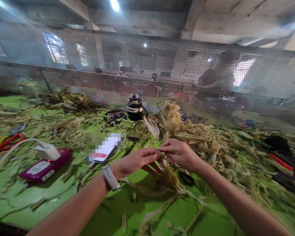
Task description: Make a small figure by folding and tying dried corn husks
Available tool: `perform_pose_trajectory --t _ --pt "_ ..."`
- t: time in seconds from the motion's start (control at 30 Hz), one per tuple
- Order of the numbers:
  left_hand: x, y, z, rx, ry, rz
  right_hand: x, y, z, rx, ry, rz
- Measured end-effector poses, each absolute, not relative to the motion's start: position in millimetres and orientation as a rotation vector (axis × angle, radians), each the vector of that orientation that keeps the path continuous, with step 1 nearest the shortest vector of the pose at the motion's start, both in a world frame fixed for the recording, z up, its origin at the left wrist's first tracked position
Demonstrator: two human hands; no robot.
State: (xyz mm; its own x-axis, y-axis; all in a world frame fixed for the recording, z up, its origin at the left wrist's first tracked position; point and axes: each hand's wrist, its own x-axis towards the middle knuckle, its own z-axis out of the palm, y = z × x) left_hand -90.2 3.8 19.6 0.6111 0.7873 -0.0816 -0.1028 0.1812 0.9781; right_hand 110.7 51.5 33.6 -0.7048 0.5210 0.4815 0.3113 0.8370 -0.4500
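Note:
My left hand (147,159), with a pale watch (111,177) on its wrist, is closed with the thumb and index finger pressed together. A crinkled, yellowish dried husk (172,181) hangs just under its fingers and seems to be held there. My right hand (180,154) comes in from the right, its fingertips pinched and meeting the left fingertips. What sits inside the right pinch is too small to make out. Long dry strips (152,213) lie on the green table (105,213) below both hands.
A phone (104,149), a purple power strip (46,167) with a white charger (48,151), and red-handled scissors (12,142) lie leftward. Behind stand a black bottle (134,108) and a husk heap (172,114). A perforated metal screen (142,65) borders the table; a person (217,77) shows through it.

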Motion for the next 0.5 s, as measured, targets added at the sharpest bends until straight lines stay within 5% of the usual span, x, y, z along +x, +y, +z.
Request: perform_pose_trajectory --t 0.5 --pt "-79 7 17 1.435 0.810 1.085 108 37 54 -0.998 -2.087 0.405"
